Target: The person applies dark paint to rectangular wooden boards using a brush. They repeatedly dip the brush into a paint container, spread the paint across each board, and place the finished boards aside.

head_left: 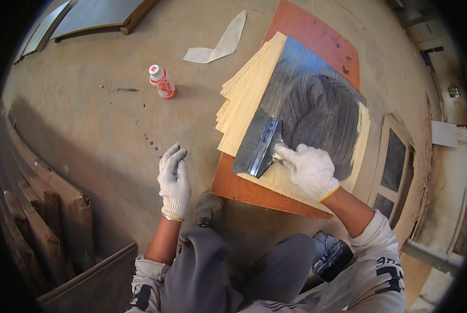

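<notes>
My right hand [311, 169], in a white knit glove, is closed on a wide scraper [262, 148] with a long metal edge. The scraper rests on the top wooden sheet [262, 94], whose face is largely smeared with dark grey paste [322, 109] in curved streaks. Bare pale wood shows along the sheet's left, right and near edges. More thin sheets [228, 99] fan out beneath it on a reddish-brown board [327, 31]. My left hand [174, 177], also gloved and with grey-stained fingertips, hangs open left of the stack, holding nothing.
A white bottle with red markings [163, 82] stands on the floor at the left. Behind it lies a bent pale strip [220, 44]. Wrapped brown packs [56, 214] lean at the lower left. At the right are a panel with dark insets [392, 161] and a dark-stained container [331, 258].
</notes>
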Demonstrator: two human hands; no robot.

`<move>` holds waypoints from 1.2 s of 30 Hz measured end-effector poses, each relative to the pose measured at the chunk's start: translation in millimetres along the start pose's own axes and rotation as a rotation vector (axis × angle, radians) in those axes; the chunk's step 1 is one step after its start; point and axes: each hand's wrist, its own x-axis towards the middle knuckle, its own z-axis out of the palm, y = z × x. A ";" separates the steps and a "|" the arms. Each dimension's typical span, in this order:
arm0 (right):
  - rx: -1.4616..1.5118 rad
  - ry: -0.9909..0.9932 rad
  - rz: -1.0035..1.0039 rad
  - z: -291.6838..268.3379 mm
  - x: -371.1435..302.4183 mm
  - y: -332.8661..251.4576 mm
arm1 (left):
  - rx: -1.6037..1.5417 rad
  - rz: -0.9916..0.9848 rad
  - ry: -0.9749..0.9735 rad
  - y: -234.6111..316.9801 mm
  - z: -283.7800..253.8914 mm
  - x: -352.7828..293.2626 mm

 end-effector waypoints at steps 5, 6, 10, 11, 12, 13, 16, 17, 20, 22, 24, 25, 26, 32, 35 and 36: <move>0.028 0.183 0.086 -4.4 11.7 17.3 | -0.026 -0.003 -0.020 5.2 7.5 -4.2; -0.001 0.163 0.057 -0.6 4.3 5.5 | -0.020 -0.012 -0.025 6.3 8.3 -6.6; 0.008 0.108 0.050 1.9 -7.2 4.1 | 0.006 -0.018 -0.020 4.4 6.0 -12.3; 0.041 0.109 0.064 -3.8 -5.0 15.9 | 0.005 -0.012 -0.015 4.9 3.1 -11.7; 0.051 0.201 0.097 7.0 -0.6 40.9 | -0.002 -0.004 -0.014 6.0 3.6 -10.6; 0.080 0.227 0.142 5.7 5.5 60.3 | -0.008 -0.003 -0.017 4.9 5.6 -12.8; 0.028 0.260 0.089 5.8 15.8 85.9 | -0.017 -0.009 -0.019 3.5 7.6 -15.0; 0.002 0.218 0.042 -0.8 12.5 75.8 | -0.016 -0.002 -0.006 2.7 7.0 -15.3; -0.057 0.110 -0.122 2.2 -9.2 49.7 | -0.011 0.007 0.012 3.5 8.9 -18.0; 0.020 0.068 -0.167 -1.0 -17.9 53.2 | -0.009 0.008 0.004 7.1 7.9 -16.3; 0.171 0.044 -0.162 -8.4 -22.6 70.8 | -0.006 0.005 0.023 4.9 5.6 -17.5; 0.279 0.042 -0.151 -7.2 -25.0 81.8 | -0.004 0.001 0.033 3.0 4.2 -18.6; 0.387 0.036 -0.134 -4.9 -30.7 95.8 | -0.002 -0.006 0.023 1.4 2.9 -19.9; 1.865 0.318 0.326 53.1 -34.0 149.1 | -0.032 -0.048 -0.004 -2.0 2.2 -18.9; 2.361 0.590 0.327 73.8 -6.4 104.3 | -0.043 -0.041 -0.014 -0.1 2.9 -22.2; 2.296 0.562 0.406 70.5 3.3 84.6 | -0.045 -0.043 -0.015 -0.8 2.2 -22.7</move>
